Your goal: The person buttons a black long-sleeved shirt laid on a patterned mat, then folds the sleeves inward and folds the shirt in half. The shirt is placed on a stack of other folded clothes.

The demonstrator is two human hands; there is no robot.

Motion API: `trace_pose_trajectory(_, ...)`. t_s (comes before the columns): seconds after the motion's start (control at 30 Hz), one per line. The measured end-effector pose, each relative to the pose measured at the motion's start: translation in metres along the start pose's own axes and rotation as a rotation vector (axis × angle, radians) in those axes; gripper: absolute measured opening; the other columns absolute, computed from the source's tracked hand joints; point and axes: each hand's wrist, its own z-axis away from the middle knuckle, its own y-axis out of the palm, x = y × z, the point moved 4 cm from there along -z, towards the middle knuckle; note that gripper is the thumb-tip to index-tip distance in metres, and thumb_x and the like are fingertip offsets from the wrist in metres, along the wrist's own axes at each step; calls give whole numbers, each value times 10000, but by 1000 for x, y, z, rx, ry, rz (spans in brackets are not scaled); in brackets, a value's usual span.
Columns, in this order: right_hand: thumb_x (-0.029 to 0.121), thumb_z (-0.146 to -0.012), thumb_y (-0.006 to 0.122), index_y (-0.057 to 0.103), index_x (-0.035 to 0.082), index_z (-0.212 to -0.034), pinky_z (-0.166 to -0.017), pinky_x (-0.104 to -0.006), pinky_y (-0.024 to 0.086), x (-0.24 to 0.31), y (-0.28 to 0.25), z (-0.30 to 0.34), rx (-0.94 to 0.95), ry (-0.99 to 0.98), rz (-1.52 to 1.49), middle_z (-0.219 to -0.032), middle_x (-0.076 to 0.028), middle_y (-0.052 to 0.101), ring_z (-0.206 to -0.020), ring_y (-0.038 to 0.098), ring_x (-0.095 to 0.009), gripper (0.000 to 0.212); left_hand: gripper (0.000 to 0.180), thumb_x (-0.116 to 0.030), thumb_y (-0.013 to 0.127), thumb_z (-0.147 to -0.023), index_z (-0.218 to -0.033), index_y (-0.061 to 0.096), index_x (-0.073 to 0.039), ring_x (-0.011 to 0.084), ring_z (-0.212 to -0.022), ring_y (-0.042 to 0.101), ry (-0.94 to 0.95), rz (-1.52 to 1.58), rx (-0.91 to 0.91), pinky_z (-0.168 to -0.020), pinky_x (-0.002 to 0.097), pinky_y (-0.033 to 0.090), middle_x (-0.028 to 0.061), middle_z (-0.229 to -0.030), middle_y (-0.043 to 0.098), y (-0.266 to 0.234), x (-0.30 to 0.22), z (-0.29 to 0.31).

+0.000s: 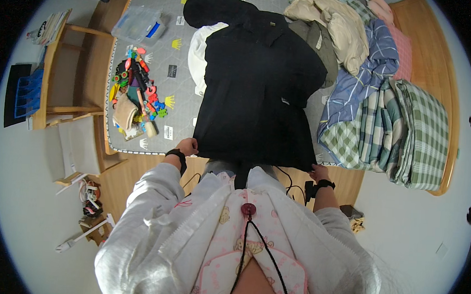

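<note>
A black long-sleeved top lies spread out on the bed, its collar end far from me and its hem toward me. One sleeve stretches to the far left; the right sleeve is hard to make out, folded against the body. My left hand is closed on the left corner of the hem, and my right hand grips the right corner. Both corners are at the bed's near edge. Part of a white garment shows from beneath the top's left side.
Left on the grey bed cover are a clear plastic box and a pile of colourful toys. To the right lie beige clothing, a blue checked cloth and folded green checked bedding by the wooden headboard.
</note>
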Motion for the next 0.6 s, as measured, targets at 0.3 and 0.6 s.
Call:
trace_pose_trajectory(0.3, 172, -816, 601, 409, -2, -1238, -491, -262, 408, 92, 68, 4, 22, -248, 158, -860, -107, 591, -630, 547, -148, 495, 317, -189, 614, -734, -1022, 591, -59, 290, -814, 607, 31, 27, -160, -735, 355, 478, 160, -887, 628, -15, -22, -37)
trace_pose_trajectory(0.6, 158, -703, 728, 203, 43, -1363, -870, -416, 409, 232, 180, 22, 110, -548, -43, -1317, -206, 360, -1121, 423, -315, 852, 330, -188, 588, -782, -1060, 536, -18, 258, -808, 597, 123, 177, -212, -734, 340, 467, 133, -862, 619, -57, -66, -64)
